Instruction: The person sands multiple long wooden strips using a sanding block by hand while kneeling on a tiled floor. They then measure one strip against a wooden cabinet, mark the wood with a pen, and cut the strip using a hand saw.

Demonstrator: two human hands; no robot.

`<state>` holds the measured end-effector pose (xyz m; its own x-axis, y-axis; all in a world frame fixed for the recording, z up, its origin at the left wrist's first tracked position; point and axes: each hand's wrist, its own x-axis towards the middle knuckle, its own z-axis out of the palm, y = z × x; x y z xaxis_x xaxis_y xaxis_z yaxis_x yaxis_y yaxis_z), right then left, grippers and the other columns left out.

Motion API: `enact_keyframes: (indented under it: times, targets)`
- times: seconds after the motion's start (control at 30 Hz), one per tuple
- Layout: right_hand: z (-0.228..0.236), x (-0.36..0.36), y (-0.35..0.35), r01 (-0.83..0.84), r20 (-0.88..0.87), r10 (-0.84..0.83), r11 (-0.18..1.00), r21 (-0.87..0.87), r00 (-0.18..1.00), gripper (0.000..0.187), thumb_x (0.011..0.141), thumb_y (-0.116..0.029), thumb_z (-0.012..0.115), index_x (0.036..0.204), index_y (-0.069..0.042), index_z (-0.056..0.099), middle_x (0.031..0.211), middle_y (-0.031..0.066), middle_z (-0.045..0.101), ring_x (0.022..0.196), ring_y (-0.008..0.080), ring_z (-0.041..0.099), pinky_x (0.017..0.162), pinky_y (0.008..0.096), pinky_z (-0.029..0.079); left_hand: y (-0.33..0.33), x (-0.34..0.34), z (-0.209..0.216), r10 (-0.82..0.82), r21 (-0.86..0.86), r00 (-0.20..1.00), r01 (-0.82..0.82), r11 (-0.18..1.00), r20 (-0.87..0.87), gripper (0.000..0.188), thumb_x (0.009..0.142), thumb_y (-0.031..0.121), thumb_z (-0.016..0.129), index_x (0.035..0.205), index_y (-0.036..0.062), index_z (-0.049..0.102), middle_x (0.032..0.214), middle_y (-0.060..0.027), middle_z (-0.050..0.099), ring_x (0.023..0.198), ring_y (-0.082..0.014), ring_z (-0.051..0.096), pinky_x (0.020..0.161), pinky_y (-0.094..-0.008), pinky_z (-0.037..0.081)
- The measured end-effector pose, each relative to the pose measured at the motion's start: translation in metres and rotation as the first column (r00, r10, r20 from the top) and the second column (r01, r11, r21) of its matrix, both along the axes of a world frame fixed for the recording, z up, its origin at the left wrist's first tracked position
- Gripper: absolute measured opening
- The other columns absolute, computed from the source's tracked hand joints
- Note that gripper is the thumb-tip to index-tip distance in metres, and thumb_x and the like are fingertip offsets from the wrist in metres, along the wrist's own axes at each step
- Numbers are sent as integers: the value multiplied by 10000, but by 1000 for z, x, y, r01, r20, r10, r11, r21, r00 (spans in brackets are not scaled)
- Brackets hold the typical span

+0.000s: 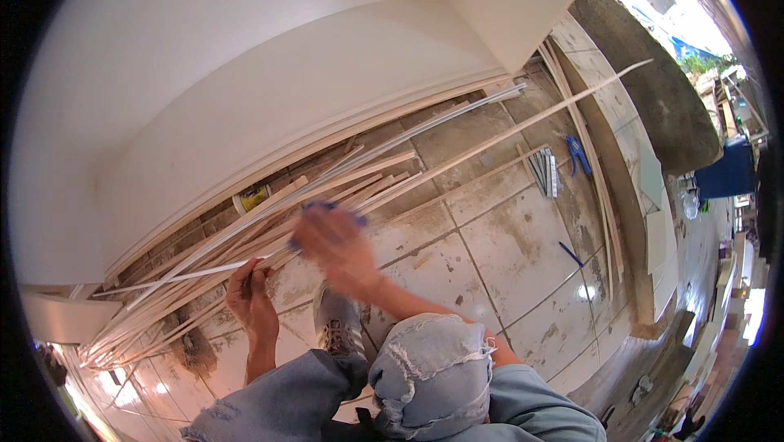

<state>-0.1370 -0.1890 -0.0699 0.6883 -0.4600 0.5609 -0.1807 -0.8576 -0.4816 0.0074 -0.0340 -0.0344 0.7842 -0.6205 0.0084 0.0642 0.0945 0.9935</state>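
Below, the left hand [253,305] pinches a thin white strip [214,269], grip nearly closed. The right hand [335,248], blurred, curls around a blue object [359,219] near wooden strips [367,170].

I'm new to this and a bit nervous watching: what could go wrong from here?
The right hand, blurred over something blue, might slip and knock the nearby left hand. The loose wooden strips overlap near the shoe and could slide or trip someone.
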Motion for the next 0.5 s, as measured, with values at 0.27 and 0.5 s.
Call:
enact_keyframes:
  times: [0.27,0.5]
  targets:
    - [-29,-152,-166,310,-139,-371,892,-330,918,488,839,-36,558,1324,-81,587,1390,114,584,1356,293,497,1163,486,331,-7,-9,3,-5,-13,1000,6,1000,28,193,977,72,641,1153,-7,636,1057,-98,688,925,-170,654,853,-311,533]
    - [-7,-267,-276,461,-277,-594,783,-418,756,538,815,34,525,1347,-34,568,1395,152,581,1350,330,492,1151,458,359,-1,-14,-17,-74,-96,993,65,993,-91,168,987,93,638,1136,14,639,1072,-89,678,939,-164,636,848,-334,526]
